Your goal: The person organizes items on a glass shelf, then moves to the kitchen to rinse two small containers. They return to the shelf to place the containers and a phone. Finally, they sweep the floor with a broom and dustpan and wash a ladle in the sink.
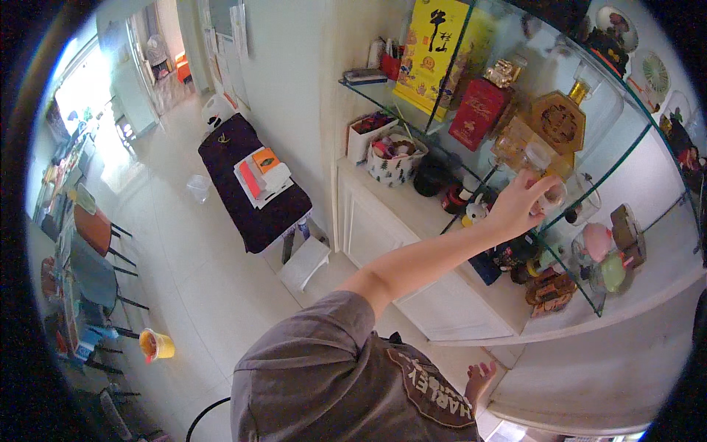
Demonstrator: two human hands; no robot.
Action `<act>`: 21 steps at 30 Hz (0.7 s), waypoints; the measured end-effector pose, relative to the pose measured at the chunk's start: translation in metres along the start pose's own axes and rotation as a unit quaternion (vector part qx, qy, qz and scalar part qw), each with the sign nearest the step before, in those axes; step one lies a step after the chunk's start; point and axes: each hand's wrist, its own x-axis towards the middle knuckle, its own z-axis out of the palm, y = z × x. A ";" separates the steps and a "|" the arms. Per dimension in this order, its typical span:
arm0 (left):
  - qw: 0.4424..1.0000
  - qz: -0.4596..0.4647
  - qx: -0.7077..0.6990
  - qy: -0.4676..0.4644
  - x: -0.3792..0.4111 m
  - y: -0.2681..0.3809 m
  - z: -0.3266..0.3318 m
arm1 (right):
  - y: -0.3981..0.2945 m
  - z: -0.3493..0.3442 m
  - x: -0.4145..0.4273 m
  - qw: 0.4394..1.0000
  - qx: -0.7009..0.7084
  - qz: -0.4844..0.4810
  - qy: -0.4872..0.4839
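Note:
My left hand [525, 201] reaches over the glass shelf [594, 185] of a display cabinet, with its thumb and fingers around a small clear glass cup [554, 194]. Another small clear vessel [537, 156] is just past the fingertips. Behind it stand an amber hexagonal bottle [558, 121] with a gold neck, a dark red box [479, 113] and a tall yellow box [433, 52] bearing writing. A stemmed glass [586, 204] is to the right of the hand. My right hand [481, 378] hangs low beside my body, fingers apart and holding nothing.
Below the glass shelf, a fabric basket [395, 160], a white toy figure [476, 211], a pink round object [596, 240] and other ornaments crowd the white cabinet top. A dark-covered bench [243, 188] holds papers. A white step stool [305, 263], a yellow bucket [157, 345] and chairs [94, 226] stand on the floor.

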 end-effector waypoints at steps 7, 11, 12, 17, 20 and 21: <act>0.994 0.075 -0.084 0.008 0.000 -0.012 -0.042 | 0.007 0.013 0.018 0.999 0.031 -0.006 -0.043; 0.993 0.011 -0.112 0.027 -0.006 -0.016 -0.099 | 0.001 0.021 0.025 0.998 0.045 0.002 -0.040; 0.993 0.013 -0.102 0.064 -0.003 -0.018 -0.121 | 0.007 0.020 0.031 0.997 0.074 0.020 -0.031; 0.982 -0.056 0.012 0.182 0.020 -0.086 -0.234 | 0.020 0.020 0.037 0.992 0.110 0.011 -0.067; 0.946 -0.082 0.223 0.220 0.034 -0.152 -0.286 | 0.032 0.028 0.041 0.989 -0.003 -0.089 -0.117; 0.943 -0.101 0.245 0.201 0.037 -0.165 -0.296 | 0.026 0.039 0.039 0.990 -0.007 -0.092 -0.108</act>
